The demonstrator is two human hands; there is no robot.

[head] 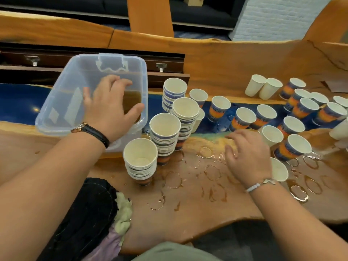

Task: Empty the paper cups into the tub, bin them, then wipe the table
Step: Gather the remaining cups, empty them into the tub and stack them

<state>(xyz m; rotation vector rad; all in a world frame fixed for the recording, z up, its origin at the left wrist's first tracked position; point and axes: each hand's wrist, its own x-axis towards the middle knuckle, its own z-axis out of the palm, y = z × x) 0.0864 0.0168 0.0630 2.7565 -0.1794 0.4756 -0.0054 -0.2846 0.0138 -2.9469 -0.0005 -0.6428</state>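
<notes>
Paper cups [219, 110], blue-orange print unreadable

Warm indoor light, glare on wet table [188, 210], soft focus, edges bowed
</notes>
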